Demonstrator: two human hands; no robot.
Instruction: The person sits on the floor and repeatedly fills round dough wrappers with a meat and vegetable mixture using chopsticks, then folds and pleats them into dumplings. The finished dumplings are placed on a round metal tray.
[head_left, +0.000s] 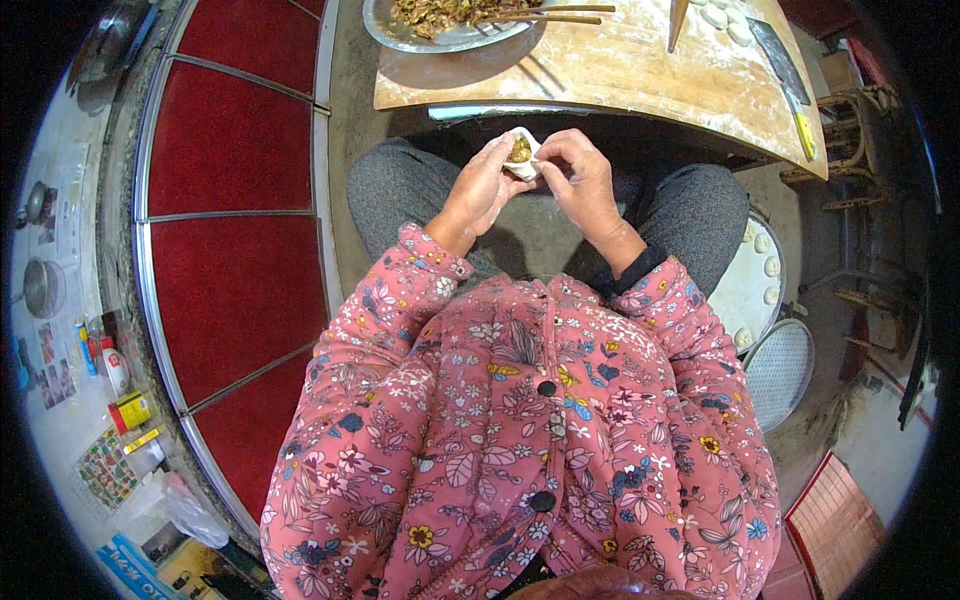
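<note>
Between my two hands, above my lap, is a dough wrapper (524, 166) with chopped filling (520, 149) showing in its open top. My left hand (484, 184) cups it from the left and below. My right hand (581, 172) pinches the wrapper's right edge between thumb and forefinger. Beyond them, on the floured wooden board (622, 71), stands a metal basin (450, 42) of filling with chopsticks (570, 13) across its rim. Several pale dough pieces (714, 15) lie at the board's far right, near a wooden rolling pin's tip or similar tapered stick (677, 22).
A dark flat blade or scraper (778, 60) and a yellow-handled knife (804, 135) lie along the board's right edge. Low at my right, a round tray (739, 296) holds several pleated buns (772, 266), beside a perforated steamer plate (780, 375). Red cabinet doors (232, 142) stand at left.
</note>
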